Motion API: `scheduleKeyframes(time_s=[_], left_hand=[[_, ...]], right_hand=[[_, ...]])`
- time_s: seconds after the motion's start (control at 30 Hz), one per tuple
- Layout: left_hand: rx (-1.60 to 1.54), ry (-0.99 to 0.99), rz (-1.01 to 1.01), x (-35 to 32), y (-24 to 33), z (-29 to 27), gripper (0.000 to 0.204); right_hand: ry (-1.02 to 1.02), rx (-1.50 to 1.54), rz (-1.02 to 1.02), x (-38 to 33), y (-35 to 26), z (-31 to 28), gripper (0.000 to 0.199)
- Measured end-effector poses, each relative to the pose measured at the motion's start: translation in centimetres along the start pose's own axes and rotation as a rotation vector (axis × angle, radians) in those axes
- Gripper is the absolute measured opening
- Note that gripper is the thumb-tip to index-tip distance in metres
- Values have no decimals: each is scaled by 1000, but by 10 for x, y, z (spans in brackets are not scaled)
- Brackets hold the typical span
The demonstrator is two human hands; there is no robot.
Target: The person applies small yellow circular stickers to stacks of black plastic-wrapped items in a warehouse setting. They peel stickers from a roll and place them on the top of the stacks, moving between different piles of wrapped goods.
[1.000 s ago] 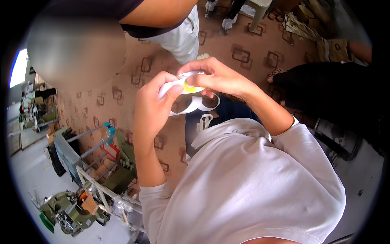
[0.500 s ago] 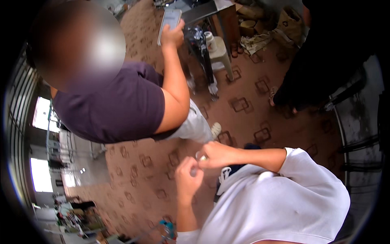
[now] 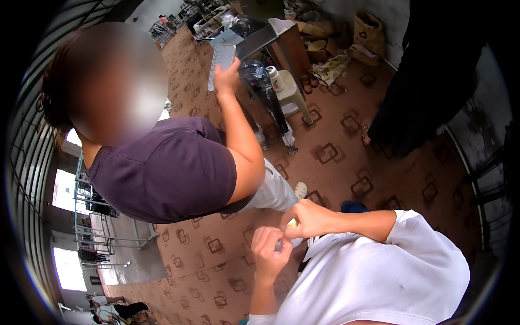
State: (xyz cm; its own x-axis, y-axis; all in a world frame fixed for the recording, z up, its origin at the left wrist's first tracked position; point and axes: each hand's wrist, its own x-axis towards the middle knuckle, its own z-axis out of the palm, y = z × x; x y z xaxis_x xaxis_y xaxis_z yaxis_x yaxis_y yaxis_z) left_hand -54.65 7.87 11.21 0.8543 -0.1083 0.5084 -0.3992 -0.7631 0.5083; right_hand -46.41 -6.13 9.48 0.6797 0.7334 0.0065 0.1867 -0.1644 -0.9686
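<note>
In front of my white shirt, my two hands are close together, almost touching. My right hand (image 3: 310, 219) is closed, its fingers pinching a small yellow-and-white thing (image 3: 293, 222), mostly hidden by the fingers. Just left of it and lower, my left hand (image 3: 269, 250) curls its fingers in. A small dark grey patch (image 3: 279, 245) shows between its thumb and fingers; what it is I cannot make out. Across from me, a person in a dark purple shirt (image 3: 173, 168) holds a phone (image 3: 222, 67) in a hand of their own.
Beyond the phone stand a dark table (image 3: 260, 43) and a pale stool (image 3: 292, 92) bearing a white bottle (image 3: 275, 78). Bags and cloth (image 3: 331, 69) lie by the wall. A figure in black (image 3: 428, 81) stands at right. Metal racks (image 3: 108, 233) are at left, on patterned brown carpet (image 3: 327, 154).
The view has shifted, so the scene sits lower and more to the right. My hands stay together; more of the yellow on the small thing shows. The person still holds the phone.
</note>
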Motion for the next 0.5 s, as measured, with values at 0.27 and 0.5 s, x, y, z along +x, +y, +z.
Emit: scheduleKeyframes(time_s=[0.27, 0.5], left_hand=[[-156, 255, -201, 19, -8, -7, 8], [-328, 82, -344, 38, -8, 26, 11]], right_hand=[[217, 448, 65, 24, 15, -76, 27], [-14, 926, 111, 10, 29, -96, 23]])
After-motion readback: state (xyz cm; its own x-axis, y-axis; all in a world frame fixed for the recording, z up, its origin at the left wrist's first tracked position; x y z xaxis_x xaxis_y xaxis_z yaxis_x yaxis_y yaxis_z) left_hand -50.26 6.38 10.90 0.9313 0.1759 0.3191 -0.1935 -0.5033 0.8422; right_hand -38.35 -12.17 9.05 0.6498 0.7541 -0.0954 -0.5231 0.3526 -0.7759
